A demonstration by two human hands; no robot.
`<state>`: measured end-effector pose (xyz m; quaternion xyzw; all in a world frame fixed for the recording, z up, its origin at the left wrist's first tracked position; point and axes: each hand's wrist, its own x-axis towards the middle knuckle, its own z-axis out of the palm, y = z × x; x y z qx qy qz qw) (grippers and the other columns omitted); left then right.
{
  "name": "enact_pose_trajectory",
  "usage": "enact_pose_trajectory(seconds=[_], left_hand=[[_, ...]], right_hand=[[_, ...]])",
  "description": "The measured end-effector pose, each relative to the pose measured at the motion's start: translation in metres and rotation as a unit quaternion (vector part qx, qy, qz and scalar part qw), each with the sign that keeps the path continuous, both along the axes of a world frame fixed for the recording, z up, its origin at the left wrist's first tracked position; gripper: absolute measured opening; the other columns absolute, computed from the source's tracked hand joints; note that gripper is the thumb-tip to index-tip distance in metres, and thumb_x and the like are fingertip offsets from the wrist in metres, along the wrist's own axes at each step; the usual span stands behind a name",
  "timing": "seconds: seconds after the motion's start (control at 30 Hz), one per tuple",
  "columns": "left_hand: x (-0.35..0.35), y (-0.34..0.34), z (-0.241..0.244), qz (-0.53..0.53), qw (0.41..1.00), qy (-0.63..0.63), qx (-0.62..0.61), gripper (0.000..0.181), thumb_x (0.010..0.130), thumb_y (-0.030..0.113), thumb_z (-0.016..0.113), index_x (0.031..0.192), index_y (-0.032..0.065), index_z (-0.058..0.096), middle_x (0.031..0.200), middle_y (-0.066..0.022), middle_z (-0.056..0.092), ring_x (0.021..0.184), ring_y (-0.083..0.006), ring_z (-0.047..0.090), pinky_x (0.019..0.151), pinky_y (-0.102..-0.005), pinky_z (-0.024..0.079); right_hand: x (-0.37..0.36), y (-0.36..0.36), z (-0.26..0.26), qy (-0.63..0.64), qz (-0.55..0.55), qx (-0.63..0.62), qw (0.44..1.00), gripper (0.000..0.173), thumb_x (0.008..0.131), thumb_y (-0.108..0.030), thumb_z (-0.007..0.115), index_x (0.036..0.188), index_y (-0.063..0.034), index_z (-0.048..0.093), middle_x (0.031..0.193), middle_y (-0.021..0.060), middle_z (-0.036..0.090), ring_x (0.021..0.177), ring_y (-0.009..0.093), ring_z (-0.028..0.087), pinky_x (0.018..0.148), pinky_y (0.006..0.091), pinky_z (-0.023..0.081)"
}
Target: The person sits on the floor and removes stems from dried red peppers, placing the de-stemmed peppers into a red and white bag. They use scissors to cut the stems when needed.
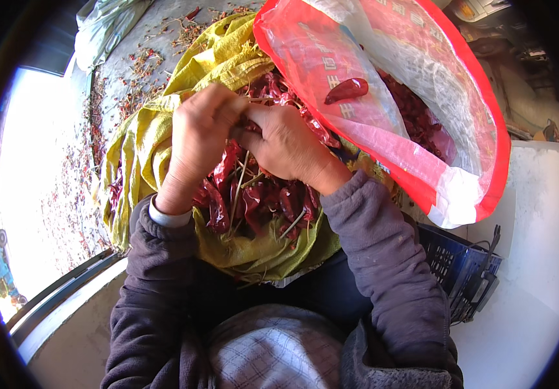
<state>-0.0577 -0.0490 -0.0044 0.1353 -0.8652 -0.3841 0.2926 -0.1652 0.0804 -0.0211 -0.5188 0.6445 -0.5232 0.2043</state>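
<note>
My left hand (204, 129) and my right hand (291, 141) meet over an open yellow woven sack (138, 141). The sack is filled with dried red chili peppers (255, 202), some with pale stems. Dark red chili (253, 126) shows between the thumb and forefinger of my right hand. The fingers of my left hand are curled and blurred, and their tips are hidden where the hands touch. To the right of the hands a red and white woven bag (496, 146) gapes open with chilies inside. One loose chili (347, 90) rests on its near side.
A dark blue plastic crate (447, 253) with a black cable stands at lower right, beside a white surface (542, 233). Stems and chili scraps (138, 65) litter the grey floor ahead. A pale plastic bag (101, 36) lies at upper left, near a bright opening.
</note>
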Motion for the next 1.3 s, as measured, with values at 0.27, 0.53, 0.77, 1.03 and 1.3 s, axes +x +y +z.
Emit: enact_pose_trajectory(seconds=[0.27, 0.53, 0.77, 1.03, 1.3], left_hand=[[0.0, 0.016, 0.006, 0.042, 0.924, -0.001, 0.38, 0.018, 0.101, 0.017, 0.065, 0.088, 0.0047, 0.064, 0.07, 0.0026, 0.057, 0.053, -0.0084, 0.049, 0.047, -0.025, 0.038], [0.003, -0.047, 0.011, -0.009, 0.869, 0.165, 0.465, 0.011, 0.102, 0.012, 0.063, 0.099, 0.0012, 0.065, 0.081, -0.001, 0.06, 0.06, -0.0042, 0.047, 0.054, -0.0203, 0.038], [0.009, -0.125, -0.017, 0.192, 0.97, -0.062, 0.132, 0.08, 0.086, 0.033, 0.083, 0.148, 0.0009, 0.044, 0.144, -0.0264, 0.053, 0.124, -0.0351, 0.062, 0.103, -0.045, 0.054], [0.038, -0.132, -0.079, 0.141, 0.857, -0.475, -0.139, 0.056, 0.092, 0.034, 0.066, 0.14, 0.0087, 0.052, 0.116, -0.0254, 0.07, 0.105, -0.0425, 0.068, 0.091, -0.0489, 0.053], [0.048, -0.118, -0.013, 0.117, 0.894, 0.086, 0.423, 0.026, 0.097, 0.002, 0.054, 0.119, -0.0025, 0.067, 0.101, -0.0121, 0.073, 0.083, -0.0171, 0.068, 0.072, -0.0285, 0.057]], right_hand=[[0.007, 0.01, 0.005, 0.214, -0.068, -0.024, 0.974, 0.011, 0.089, -0.012, 0.063, 0.086, -0.0032, 0.059, 0.073, 0.02, 0.065, 0.07, 0.041, 0.066, 0.062, 0.049, 0.053], [0.069, 0.009, 0.041, -0.028, 0.148, -0.064, 0.987, 0.019, 0.09, -0.017, 0.072, 0.086, -0.0038, 0.06, 0.079, 0.0109, 0.066, 0.069, 0.032, 0.068, 0.061, 0.0426, 0.052], [-0.017, 0.03, 0.066, 0.568, -0.216, -0.237, 0.758, 0.029, 0.081, -0.023, 0.08, 0.101, -0.0116, 0.064, 0.089, 0.0008, 0.057, 0.074, 0.017, 0.06, 0.061, 0.0311, 0.051], [-0.022, 0.045, 0.048, 0.502, -0.201, -0.18, 0.822, 0.03, 0.083, -0.019, 0.076, 0.109, -0.0068, 0.068, 0.117, 0.0107, 0.064, 0.115, 0.03, 0.061, 0.105, 0.0488, 0.048], [0.068, 0.026, -0.009, 0.333, 0.114, 0.03, 0.936, 0.061, 0.076, -0.039, 0.081, 0.127, -0.0098, 0.064, 0.129, 0.0141, 0.062, 0.131, 0.033, 0.052, 0.115, 0.0538, 0.034]])
